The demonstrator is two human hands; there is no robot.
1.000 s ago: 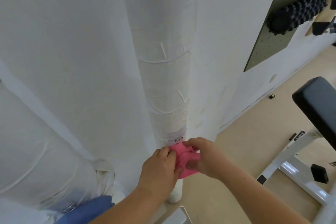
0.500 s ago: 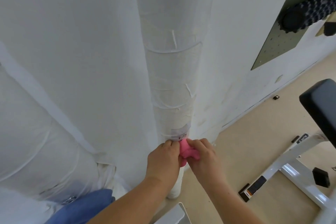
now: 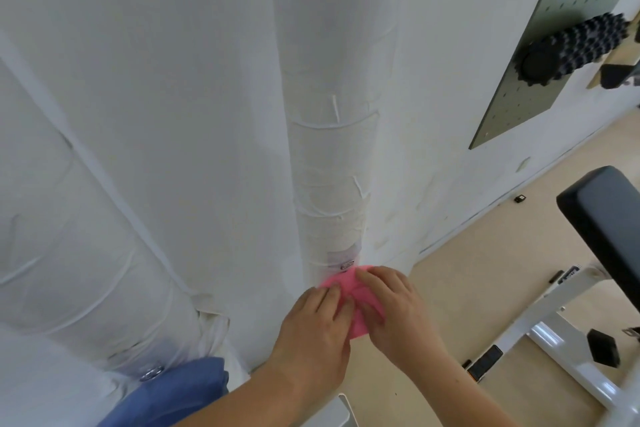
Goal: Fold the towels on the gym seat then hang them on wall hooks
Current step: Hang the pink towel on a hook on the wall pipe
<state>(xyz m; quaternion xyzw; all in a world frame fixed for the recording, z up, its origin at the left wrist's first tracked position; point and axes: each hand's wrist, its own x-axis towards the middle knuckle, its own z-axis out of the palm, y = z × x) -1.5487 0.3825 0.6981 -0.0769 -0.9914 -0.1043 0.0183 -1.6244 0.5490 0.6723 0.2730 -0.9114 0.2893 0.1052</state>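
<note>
Pink towel sits against the white wrapped column, its top edge just under a small metal hook; whether it is caught on the hook cannot be told. Left hand and right hand both lie over it, side by side and touching. Grip: fingers spread and laid fairly flat on the cloth, thumbs hidden beneath. Half a second back the same cloth was a small bunched wad pinched between the fingertips; now it shows wider and flatter under the hands, and the hands sit slightly lower on the column. Blue towel hangs lower left, just below a second hook. Black padded bench on its white frame stands right, well apart. A spiked foam roller is mounted on the pegboard, upper right.
</note>
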